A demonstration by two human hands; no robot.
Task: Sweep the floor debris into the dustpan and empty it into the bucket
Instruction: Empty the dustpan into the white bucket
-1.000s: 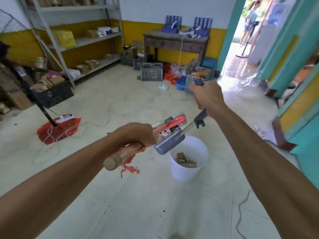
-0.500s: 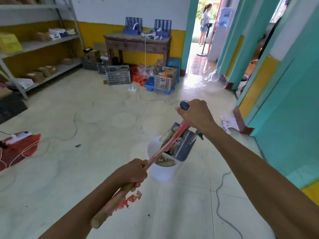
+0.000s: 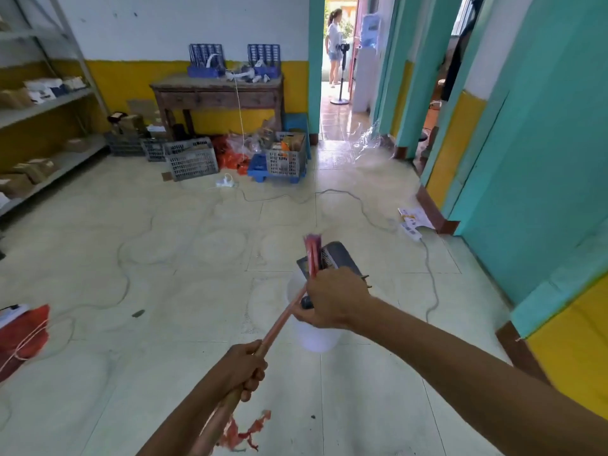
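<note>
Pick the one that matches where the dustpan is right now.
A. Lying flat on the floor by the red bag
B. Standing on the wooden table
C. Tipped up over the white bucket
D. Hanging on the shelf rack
C: the right hand holds the dustpan tilted above the white bucket, with the broom against it.

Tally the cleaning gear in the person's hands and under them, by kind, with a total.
Brooms: 1, red, handle in the left hand.
Dustpans: 1, grey, tipped up over the bucket, held by the right hand.
Buckets: 1, white, on the floor.
Total: 3.
</note>
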